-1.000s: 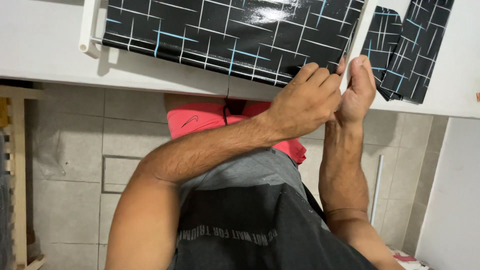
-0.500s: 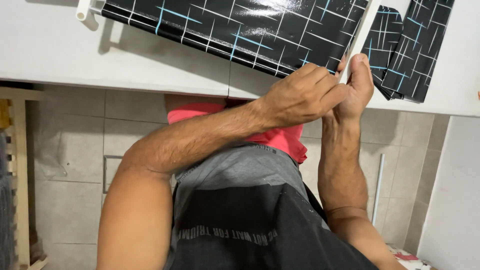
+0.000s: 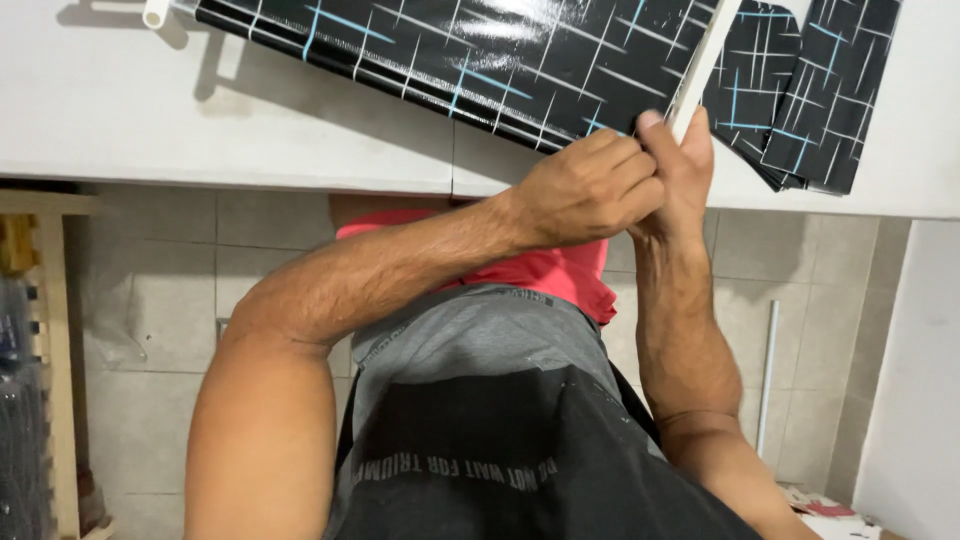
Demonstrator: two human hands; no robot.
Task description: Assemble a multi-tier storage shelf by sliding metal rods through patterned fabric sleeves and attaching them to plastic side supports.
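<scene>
Both hands meet at the desk's near edge: my left hand (image 3: 590,190) is curled tight, fingers pinching the white strip (image 3: 700,70), and my right hand (image 3: 685,180) is clasped on the same strip from below, thumb up. White desk (image 3: 250,130), tiled floor (image 3: 150,300) beneath. Black patterned film (image 3: 480,50) lies flat just beyond the hands; folded pieces (image 3: 800,90) sit toward the right edge.

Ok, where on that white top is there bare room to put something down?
Bare white top runs between the black patterned sheet and the near edge, left of the hands. A smaller patch lies at the far right, beyond the folded patterned pieces. It is crowded where the left hand and right hand pinch the white strip.
</scene>
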